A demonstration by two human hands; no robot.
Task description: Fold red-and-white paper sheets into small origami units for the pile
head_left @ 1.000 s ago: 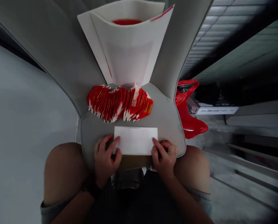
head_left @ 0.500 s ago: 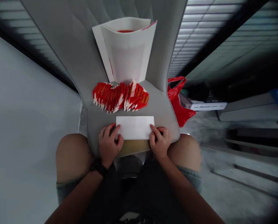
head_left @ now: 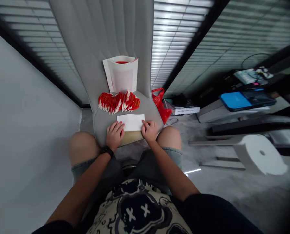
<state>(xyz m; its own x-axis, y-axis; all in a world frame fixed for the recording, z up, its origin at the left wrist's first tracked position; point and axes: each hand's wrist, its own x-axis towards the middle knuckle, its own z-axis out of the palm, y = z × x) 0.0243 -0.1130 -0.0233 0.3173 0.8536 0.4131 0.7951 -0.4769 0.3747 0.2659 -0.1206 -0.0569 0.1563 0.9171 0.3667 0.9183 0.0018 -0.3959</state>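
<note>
A white folded paper (head_left: 133, 123) lies flat near the front of the grey chair seat, over a tan strip (head_left: 131, 137). My left hand (head_left: 115, 134) rests on the paper's left edge with its fingers spread. On the right edge, my right hand (head_left: 149, 130) touches the paper with its index finger out and the other fingers curled. Behind the paper, a fanned row of red packets with white edges (head_left: 118, 102) crosses the seat. An open white paper bag (head_left: 123, 78), red inside, stands against the backrest.
A red plastic bag (head_left: 162, 107) and a flat box (head_left: 186, 110) sit right of the chair. Farther right are a white stool (head_left: 265, 154) and a blue item (head_left: 235, 100) on a grey surface. A pale wall (head_left: 25, 130) rises at left.
The view has pulled back and turned, so the shirt, stool and blue item show more. My left hand's fingers have spread over the paper's left edge. The paper remains between both hands.
</note>
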